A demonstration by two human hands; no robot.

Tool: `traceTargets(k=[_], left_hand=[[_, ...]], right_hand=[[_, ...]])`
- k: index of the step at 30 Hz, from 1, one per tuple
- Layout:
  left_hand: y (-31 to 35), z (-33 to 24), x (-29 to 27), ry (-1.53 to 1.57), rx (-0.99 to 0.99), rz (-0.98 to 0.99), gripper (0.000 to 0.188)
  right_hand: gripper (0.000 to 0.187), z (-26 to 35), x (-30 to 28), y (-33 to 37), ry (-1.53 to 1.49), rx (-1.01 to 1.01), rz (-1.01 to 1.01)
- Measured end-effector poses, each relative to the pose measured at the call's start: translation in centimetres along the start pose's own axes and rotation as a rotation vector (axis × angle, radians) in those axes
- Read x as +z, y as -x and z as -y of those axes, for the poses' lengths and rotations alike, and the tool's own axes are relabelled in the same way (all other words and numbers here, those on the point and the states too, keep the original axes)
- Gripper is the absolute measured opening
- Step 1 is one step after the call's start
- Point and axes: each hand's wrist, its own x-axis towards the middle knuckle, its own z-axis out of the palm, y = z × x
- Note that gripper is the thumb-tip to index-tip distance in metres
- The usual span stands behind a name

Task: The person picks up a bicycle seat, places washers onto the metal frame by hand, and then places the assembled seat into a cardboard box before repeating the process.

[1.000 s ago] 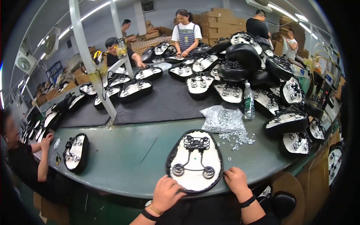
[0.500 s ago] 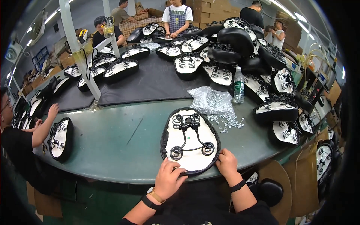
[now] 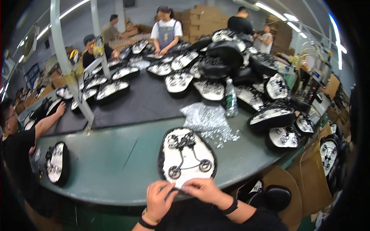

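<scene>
A bicycle saddle lies upside down at the table's near edge, its white underside, black springs and wire frame showing. Its broad end faces me. My left hand grips the near rim between thumb and fingers, left of the middle. Close beside it, my right hand pinches the same rim with fingertips together; whether a small piece is between them is hidden. Beyond the saddle, a clear plastic bag of small transparent pieces lies with several spilled toward me.
A water bottle stands behind the bag. Many saddles pile up on the dark mat and at right. Another saddle lies at left, near a co-worker. A metal post rises at the table. Other people stand farther back.
My right hand has moved from the saddle's right side to the near rim beside my left hand. The view has shifted. The co-worker at left now reaches farther toward the saddles.
</scene>
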Motion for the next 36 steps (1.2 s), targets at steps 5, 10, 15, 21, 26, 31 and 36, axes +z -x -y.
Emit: traceTargets(k=[5,10,15,21,26,31,36], left_hand=[[0.4,-1.6,-1.3,0.188,-0.169,0.045,0.013],[0.9,-1.2,-1.7,0.374,-0.219,0.119,0.004],[2.0,0.1,-0.6,0.591,-0.513,0.094,0.017],[-0.7,1.3,-1.8,-0.111,0.026,0.139,0.049],[-0.2,3.0,0.3,-0.102,-0.019,0.134,0.062],[-0.2,2.2,0.9,-0.119,-0.031,0.098,0.064],[-0.2,2.8,0.3,-0.165,-0.007,0.160,0.064]], right_hand=[[0.015,0.2,1.2,-0.5,-0.053,-0.100,0.187],[0.015,0.1,1.8,-0.3,0.059,-0.282,0.109],[0.016,0.2,2.5,-0.9,0.333,-0.537,-0.030],[0.013,-0.8,1.1,-1.9,0.658,-0.509,-0.196],[0.012,-2.1,1.7,-3.2,0.575,-0.286,-0.203],[0.018,-3.5,1.7,-4.0,0.341,-0.028,-0.265],[0.028,-3.1,1.6,-5.1,0.403,0.254,-0.101]])
